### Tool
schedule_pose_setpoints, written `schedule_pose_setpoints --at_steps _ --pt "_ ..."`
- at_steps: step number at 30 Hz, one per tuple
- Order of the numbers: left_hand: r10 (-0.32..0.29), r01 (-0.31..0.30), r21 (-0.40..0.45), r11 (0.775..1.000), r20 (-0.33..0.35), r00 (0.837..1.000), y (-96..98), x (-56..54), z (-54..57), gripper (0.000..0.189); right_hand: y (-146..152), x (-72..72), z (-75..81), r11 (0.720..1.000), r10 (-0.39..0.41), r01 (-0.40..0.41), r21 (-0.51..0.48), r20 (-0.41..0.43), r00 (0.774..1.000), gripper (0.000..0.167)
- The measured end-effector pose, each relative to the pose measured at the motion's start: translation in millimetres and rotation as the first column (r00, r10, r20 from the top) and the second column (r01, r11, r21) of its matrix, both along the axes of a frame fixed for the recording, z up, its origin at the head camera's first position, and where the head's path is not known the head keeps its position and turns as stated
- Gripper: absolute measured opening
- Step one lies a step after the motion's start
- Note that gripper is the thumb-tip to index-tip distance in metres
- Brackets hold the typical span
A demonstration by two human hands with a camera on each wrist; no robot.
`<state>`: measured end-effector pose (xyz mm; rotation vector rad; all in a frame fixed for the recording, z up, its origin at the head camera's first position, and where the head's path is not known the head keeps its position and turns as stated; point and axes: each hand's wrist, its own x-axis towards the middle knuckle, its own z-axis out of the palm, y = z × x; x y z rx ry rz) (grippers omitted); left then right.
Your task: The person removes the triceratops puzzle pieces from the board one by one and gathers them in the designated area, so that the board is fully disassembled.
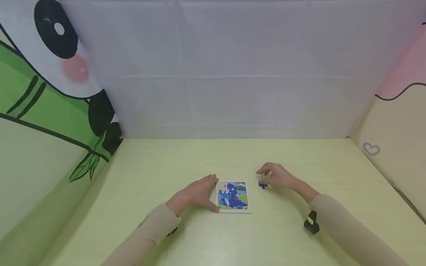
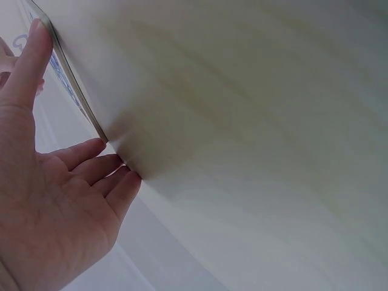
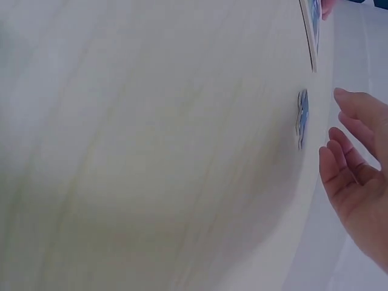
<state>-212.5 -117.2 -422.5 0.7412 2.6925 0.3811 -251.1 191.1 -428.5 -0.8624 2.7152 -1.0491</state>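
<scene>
A small square jigsaw puzzle (image 1: 233,195) with a pale frame lies flat on the table, its picture a blue dinosaur on green ground. My left hand (image 1: 202,192) spans its left side, thumb at the lower left corner and fingertips by the upper left one. The left wrist view has the thumb (image 2: 36,60) laid along the frame's edge, the other fingers extended. To the right of the puzzle lies a blue jigsaw piece (image 1: 263,183), partly hidden by my right hand (image 1: 275,175). In the right wrist view a gap shows between the loosely bent fingers (image 3: 339,163) and that piece.
The light yellow table (image 1: 149,159) meets a white back wall (image 1: 233,74). A side wall with a cartoon panda print (image 1: 76,70) rises at the left, and a cream one (image 1: 396,129) at the right. A dark wrist device (image 1: 311,222) hangs under the right sleeve.
</scene>
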Motion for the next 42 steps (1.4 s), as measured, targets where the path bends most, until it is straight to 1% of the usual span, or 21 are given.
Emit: schedule_pose_setpoints --at_steps 4,9,16,19,23,28,34,42 --pt "-0.002 0.002 -0.002 1.0 0.007 1.0 0.4 -0.1 0.1 0.107 -12 -1.9 -0.4 0.999 0.042 -0.042 0.004 -0.023 0.999 0.028" --pt "0.0 0.0 -0.004 1.0 0.013 1.0 1.4 -0.4 -0.1 0.106 -30 -3.3 -1.3 0.998 0.064 -0.064 -0.005 -0.018 0.998 0.029" --pt "0.004 -0.004 -0.004 1.0 0.019 1.0 2.6 -2.2 -1.0 0.107 -56 -4.6 -6.5 0.997 0.071 -0.07 -0.018 0.071 0.995 0.029" --pt "-0.001 0.001 0.006 1.0 0.022 1.0 2.3 -2.1 0.0 0.106 -64 -4.9 -10.3 0.996 0.084 -0.083 -0.009 0.088 0.993 0.029" --pt "-0.007 0.006 0.015 1.0 0.028 1.0 2.6 -0.7 2.0 0.105 -71 -3.5 -12.0 0.994 0.106 -0.107 0.005 0.082 0.991 0.026" --pt "-0.005 0.004 0.014 1.0 0.025 1.0 3.2 0.4 2.7 0.104 -76 -1.1 -9.8 0.994 0.107 -0.109 0.027 0.076 0.991 0.023" --pt "-0.002 0.002 0.013 1.0 0.017 1.0 2.1 0.3 1.8 0.104 -80 -2.2 -9.6 0.992 0.107 -0.111 0.055 0.069 0.992 0.021" --pt "-0.002 0.002 0.019 1.0 0.021 1.0 -0.1 -1.4 -0.1 0.104 -87 -2.3 -5.4 0.993 0.077 -0.087 0.081 0.114 0.99 0.02"
